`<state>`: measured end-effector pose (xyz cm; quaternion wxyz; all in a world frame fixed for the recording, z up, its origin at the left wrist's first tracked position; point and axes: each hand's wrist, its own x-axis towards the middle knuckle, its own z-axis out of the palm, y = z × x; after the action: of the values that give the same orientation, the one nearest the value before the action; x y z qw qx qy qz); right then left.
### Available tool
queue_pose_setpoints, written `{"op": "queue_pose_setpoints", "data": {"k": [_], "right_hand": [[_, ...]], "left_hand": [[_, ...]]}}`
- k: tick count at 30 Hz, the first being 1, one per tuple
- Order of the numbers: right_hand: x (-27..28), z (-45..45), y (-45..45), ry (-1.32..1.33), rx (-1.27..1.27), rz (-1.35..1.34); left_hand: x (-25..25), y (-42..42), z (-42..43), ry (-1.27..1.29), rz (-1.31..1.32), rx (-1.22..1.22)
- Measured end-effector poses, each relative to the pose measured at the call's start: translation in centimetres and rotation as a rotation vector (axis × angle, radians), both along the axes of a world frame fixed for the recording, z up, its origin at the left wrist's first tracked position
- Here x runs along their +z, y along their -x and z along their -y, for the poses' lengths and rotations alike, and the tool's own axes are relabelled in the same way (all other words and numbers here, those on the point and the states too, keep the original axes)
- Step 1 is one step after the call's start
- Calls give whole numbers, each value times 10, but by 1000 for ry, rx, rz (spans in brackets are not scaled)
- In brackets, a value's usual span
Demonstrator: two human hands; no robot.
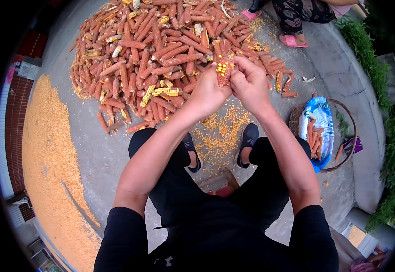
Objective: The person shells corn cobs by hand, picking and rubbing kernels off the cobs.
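A corn cob (224, 78), mostly bare and red with a patch of yellow kernels near its upper part, is held between my two hands. My left hand (209, 90) grips it from the left side, fingers closed. On the right side my right hand (250, 84) is closed on the same cob, thumb and bent forefinger against it. Behind and to the left of both hands rises a large pile of red cobs (147, 54), a few still bearing kernels. Loose yellow kernels (220, 136) lie scattered on the ground below my hands, between my shoes.
A wide spread of kernels (52, 158) covers the ground at left. At right stands a handled basket (326, 170) with a blue-white lining and some cobs. Another person's legs and pink sandals (293, 41) are at the top right. Green plants (365, 54) line the right edge.
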<state>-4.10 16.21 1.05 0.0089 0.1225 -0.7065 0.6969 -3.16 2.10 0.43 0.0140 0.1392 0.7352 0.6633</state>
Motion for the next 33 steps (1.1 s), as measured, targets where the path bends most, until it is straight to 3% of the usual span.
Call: {"op": "queue_pose_setpoints", "data": {"k": [3, 9, 11, 15, 17, 24, 30, 33], "right_hand": [[-7, -1, 3, -70, -13, -85], [14, -8, -2, 274, 161, 234], [16, -6, -3, 305, 130, 262], [13, -7, -1, 218, 136, 233], [7, -8, 1, 120, 101, 139], [7, -12, 0, 266, 182, 226], [16, -8, -2, 239, 186, 213], [13, -11, -1, 322, 212, 226]], "left_hand": [[15, -4, 6, 13, 241, -130], [20, -5, -2, -155, 233, -93], [29, -12, -2, 31, 86, 31], [14, -6, 3, 168, -18, 28], [13, -7, 5, 96, 99, -71], [17, -5, -1, -140, 201, -144], [16, -3, 6, -27, 129, -193], [23, -5, 7, -110, 197, -224]]}}
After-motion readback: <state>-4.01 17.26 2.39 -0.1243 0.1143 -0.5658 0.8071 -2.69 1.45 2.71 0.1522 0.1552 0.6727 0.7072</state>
